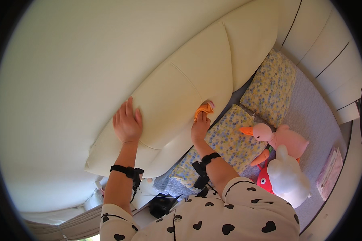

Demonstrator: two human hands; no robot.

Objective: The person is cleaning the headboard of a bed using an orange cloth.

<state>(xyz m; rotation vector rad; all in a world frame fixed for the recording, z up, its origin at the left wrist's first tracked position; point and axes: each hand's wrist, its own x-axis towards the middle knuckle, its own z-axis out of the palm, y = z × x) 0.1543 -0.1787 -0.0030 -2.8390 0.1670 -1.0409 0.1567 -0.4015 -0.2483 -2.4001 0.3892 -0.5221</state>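
My left hand [127, 122] lies flat with its fingers spread on the upper part of a cream padded headboard [175, 90], fingertips near the wall. It holds nothing. Bunched in my right hand [200, 128] is an orange cloth [204, 109] with a paler pinkish end. The cloth touches the lower front of the headboard, close to a curved seam. Just below that hand is a floral pillow [229, 132] in yellow and blue.
Another floral pillow [270, 87] leans farther right. On the grey-lilac bed [310, 99] lie a pink duck plush [289, 140], a carrot plush [260, 158], a white plush [289, 177] and a folded pink item [330, 174]. A black object [160, 206] stands at the lower left, near a curtain [78, 221].
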